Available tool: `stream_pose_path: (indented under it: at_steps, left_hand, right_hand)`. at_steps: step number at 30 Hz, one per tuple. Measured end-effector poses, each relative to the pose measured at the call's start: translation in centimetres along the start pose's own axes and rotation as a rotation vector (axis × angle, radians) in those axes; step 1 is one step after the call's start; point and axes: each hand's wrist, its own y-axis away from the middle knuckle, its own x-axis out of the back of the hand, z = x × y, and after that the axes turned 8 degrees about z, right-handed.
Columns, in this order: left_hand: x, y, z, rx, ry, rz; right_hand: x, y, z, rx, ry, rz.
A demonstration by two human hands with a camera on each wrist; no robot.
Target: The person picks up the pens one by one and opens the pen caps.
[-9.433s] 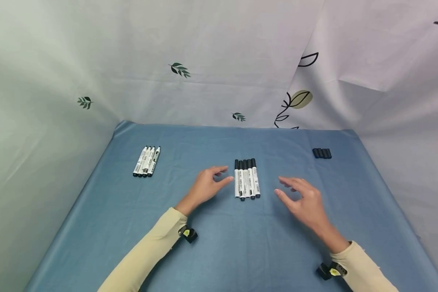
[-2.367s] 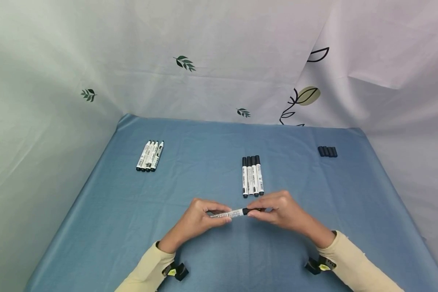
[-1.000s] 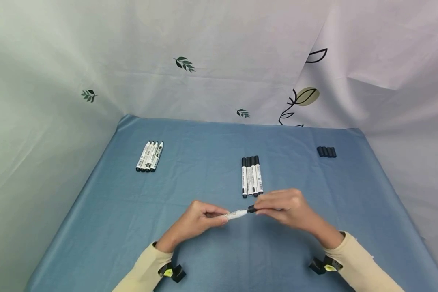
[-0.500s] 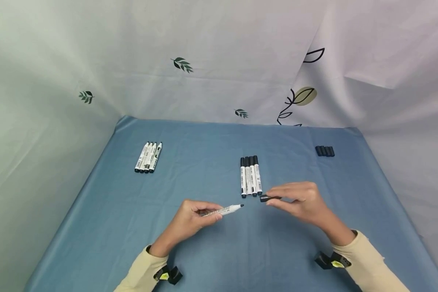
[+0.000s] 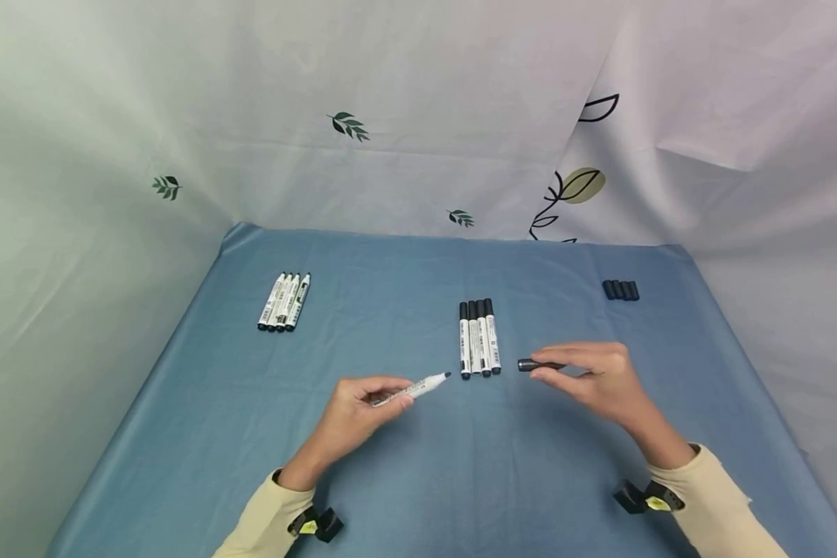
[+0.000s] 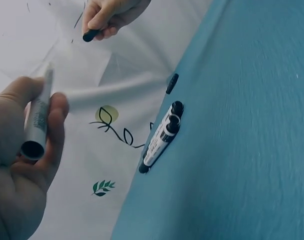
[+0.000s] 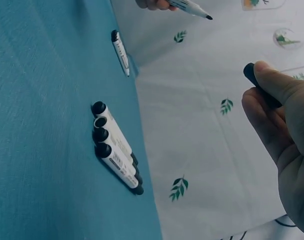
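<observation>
My left hand (image 5: 354,415) pinches an uncapped white marker (image 5: 427,385) above the cloth, its dark tip pointing right and away from me. Part of the barrel is hidden behind the fingers. My right hand (image 5: 593,380) holds a black marker cap (image 5: 530,364) between thumb and fingertips, and the right wrist view shows this cap (image 7: 250,73) too. Marker and cap are apart. Just beyond and between the hands lies a row of several capped white markers (image 5: 480,341), black caps at the far end.
Several uncapped markers (image 5: 284,302) lie side by side at the far left of the blue cloth (image 5: 390,287). A row of several black caps (image 5: 621,291) sits at the far right. Pale hanging fabric (image 5: 418,116) with leaf prints encloses the back and sides.
One marker left the middle row and was picked up. Its cap was pulled off by the right hand. Since then the hands have moved apart, left hand leftward, right hand rightward and farther away.
</observation>
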Motion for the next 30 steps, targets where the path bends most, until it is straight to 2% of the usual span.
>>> stream_pose_path:
  at_steps: [4, 7, 10, 15, 18, 24, 30]
  left_hand:
    - [0.7, -0.4, 0.0, -0.082, -0.068, 0.129]
    - [1.6, -0.9, 0.0, -0.118, -0.111, 0.231]
    - [3.1, -1.7, -0.2, -0.115, -0.151, 0.351]
    - [6.3, -3.0, -0.3, -0.056, -0.227, 0.517]
    - [8.5, -3.8, -0.9, -0.034, -0.271, 0.572]
    - [12.8, -5.2, -2.9, 0.011, -0.367, 0.635]
    - [15.9, -6.2, -4.9, 0.096, -0.436, 0.696]
  right_hand:
    - [0.3, 0.5, 0.2, -0.027, 0.008, 0.009]
    - [0.5, 1.0, 0.3, -0.056, 0.015, 0.013]
    - [0.6, 1.4, 0.3, -0.089, 0.028, 0.019]
    - [0.6, 2.0, 0.2, -0.131, 0.032, 0.044]
    - [0.5, 2.3, 0.2, -0.146, 0.032, 0.059]
    - [0.4, 2.8, 0.1, -0.196, 0.056, 0.045]
    - [0.4, 3.3, 0.2, -0.196, 0.045, 0.058]
